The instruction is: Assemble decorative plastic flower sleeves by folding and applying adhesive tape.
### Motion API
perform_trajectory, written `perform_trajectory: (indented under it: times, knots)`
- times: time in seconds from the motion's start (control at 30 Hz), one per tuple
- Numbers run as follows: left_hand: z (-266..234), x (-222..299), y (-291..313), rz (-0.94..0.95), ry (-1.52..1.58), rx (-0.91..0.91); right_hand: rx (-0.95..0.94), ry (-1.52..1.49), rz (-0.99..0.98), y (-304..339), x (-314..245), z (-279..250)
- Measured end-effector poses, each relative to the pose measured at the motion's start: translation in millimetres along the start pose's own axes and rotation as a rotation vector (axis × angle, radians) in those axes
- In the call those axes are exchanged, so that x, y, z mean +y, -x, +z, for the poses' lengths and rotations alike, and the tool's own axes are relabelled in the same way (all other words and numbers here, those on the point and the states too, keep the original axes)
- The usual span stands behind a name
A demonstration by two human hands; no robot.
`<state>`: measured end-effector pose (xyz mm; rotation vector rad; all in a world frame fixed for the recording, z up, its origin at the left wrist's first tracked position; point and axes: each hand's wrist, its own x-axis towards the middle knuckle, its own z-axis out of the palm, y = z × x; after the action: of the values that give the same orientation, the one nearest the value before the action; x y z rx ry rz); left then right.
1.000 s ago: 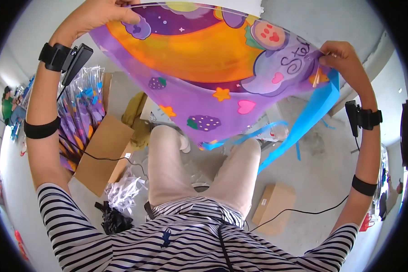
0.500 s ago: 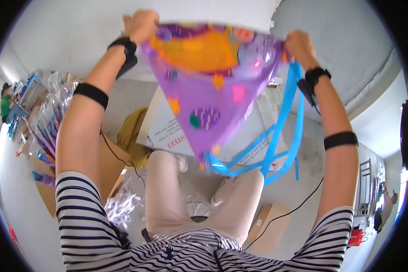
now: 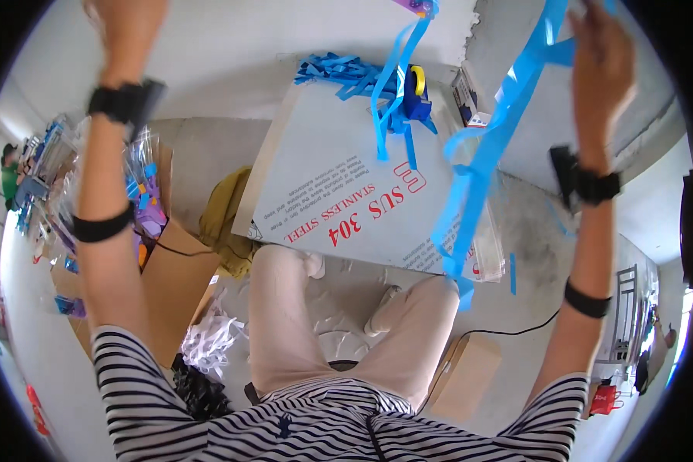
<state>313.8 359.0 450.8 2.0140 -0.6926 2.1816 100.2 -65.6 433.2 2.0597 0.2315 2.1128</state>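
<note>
My left hand (image 3: 131, 31) is raised at the upper left, its fingers cut off by the picture's rim, so what it holds is hidden. My right hand (image 3: 602, 77) is up at the upper right, fingers blurred, beside long blue streamers (image 3: 470, 192) that hang down to my right knee. Between the hands, only the purple tip of a printed, kite-like plastic sheet (image 3: 416, 6) shows at the top edge. Other blue strips trail from that tip over a stack of white-filmed sheets (image 3: 346, 154).
A pile of blue strips (image 3: 339, 73) and a blue tape dispenser (image 3: 417, 96) lie on the stack's far end. An open carton (image 3: 181, 285) with plastic-wrapped goods stands at left, near white shredded strips (image 3: 212, 339). A flat brown box (image 3: 466, 377) lies by my right leg.
Both hands have risen and spread apart. The purple sheet has gone up almost out of view, drawing the blue streamers up and uncovering the stack with its strips and tape dispenser.
</note>
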Motion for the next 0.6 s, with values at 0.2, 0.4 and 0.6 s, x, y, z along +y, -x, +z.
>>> perform_trajectory:
  times: [0.2,0.4,0.6]
  knots:
    - [-1,62,195,-0.019,0.294,-0.549,-0.505,-0.213,0.327,205,-62,-11]
    - [-5,118,363,0.002,0.302,-1.0,-0.97,-0.306,0.622,354,-137,-30]
    - [-60,179,405,-0.12,0.563,-1.063,-1.172,-0.342,0.819,414,-175,-42]
